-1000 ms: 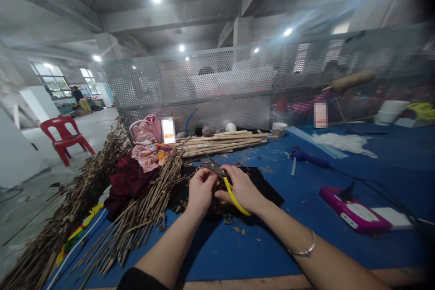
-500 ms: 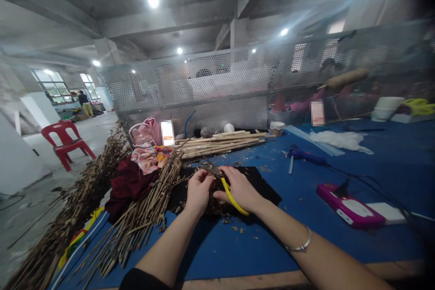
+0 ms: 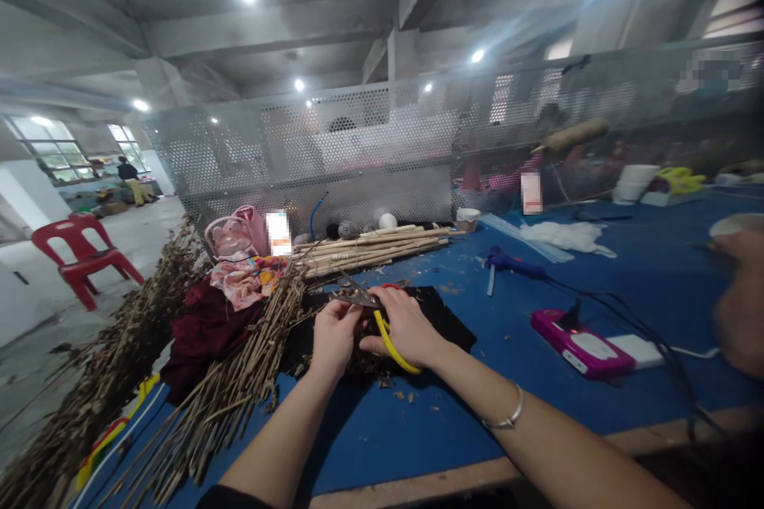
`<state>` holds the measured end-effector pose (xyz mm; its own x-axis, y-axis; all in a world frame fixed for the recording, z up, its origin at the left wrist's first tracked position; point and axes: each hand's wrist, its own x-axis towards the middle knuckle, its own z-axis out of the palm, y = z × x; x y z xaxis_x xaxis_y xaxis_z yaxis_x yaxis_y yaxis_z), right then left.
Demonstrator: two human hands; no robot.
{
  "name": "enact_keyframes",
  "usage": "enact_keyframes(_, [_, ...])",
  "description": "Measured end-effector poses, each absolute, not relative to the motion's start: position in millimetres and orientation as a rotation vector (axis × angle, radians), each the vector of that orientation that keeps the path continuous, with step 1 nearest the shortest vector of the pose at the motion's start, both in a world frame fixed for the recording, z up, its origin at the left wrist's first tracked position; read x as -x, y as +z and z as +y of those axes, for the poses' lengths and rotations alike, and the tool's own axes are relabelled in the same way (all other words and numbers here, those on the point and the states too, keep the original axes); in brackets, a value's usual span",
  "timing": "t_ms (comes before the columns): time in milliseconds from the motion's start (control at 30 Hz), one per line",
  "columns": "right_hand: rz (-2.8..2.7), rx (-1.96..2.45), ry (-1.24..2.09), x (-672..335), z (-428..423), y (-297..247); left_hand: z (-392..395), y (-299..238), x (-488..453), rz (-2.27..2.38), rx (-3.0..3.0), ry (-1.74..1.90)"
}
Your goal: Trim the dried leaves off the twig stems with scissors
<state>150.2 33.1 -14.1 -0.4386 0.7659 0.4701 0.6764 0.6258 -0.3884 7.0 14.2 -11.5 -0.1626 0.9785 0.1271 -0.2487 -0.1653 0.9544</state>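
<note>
My right hand (image 3: 406, 326) is closed round scissors (image 3: 387, 338) with yellow handles. Their dark blades point up and left, across the fingertips of my left hand (image 3: 331, 338). That hand is pinched together on a bit of dried plant, mostly hidden by the fingers and blades. Beneath both hands lies a black cloth (image 3: 445, 318) strewn with dry leaf scraps (image 3: 399, 395). To the left of my left hand, a bundle of dried stems (image 3: 239, 382) lies slanted on the blue table (image 3: 454, 437).
Pale sticks (image 3: 370, 248) lie behind the cloth. On the right are a blue glue gun (image 3: 513, 264), a magenta power strip (image 3: 582, 343) and trailing cables. Another person's blurred hand (image 3: 743, 310) is at the right edge. A perforated metal screen (image 3: 382, 135) stands behind; a red chair (image 3: 87, 258) stands left.
The view has swung slightly right, so most things sit further left. Another person's hand has come in at the right edge. My hands keep nearly the same pose with the scissors.
</note>
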Motion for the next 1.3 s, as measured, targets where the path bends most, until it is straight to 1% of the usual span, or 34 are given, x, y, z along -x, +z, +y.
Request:
enact_keyframes(300, [-2.204, 1.047, 0.182, -147.1, 33.6, -14.1, 13.5, -13.8, -4.6, 1.064, -1.177, 1.580])
enact_keyframes(533, [-2.206, 1.076, 0.167, -151.7, 33.3, -11.4, 7.2, -8.7, -5.0, 1.125, -1.283, 1.626])
enact_keyframes(800, [-2.188, 1.074, 0.227, -151.6, 38.6, -15.9, 10.7, -12.8, -3.4, 1.177, -1.281, 1.602])
enact_keyframes(967, [-2.183, 1.121, 0.307, -150.9, 37.3, -13.6, 15.7, -15.8, -3.6, 1.114, -1.154, 1.616])
enact_keyframes(1100, [-2.214, 1.174, 0.197, -149.2, 35.6, -11.7, 16.4, -14.0, -4.3, 1.086, -1.087, 1.594])
enact_keyframes(1300, [-2.240, 1.115, 0.098, -147.7, 37.1, -14.1, 13.2, -14.7, -7.7, 1.121, -1.156, 1.581])
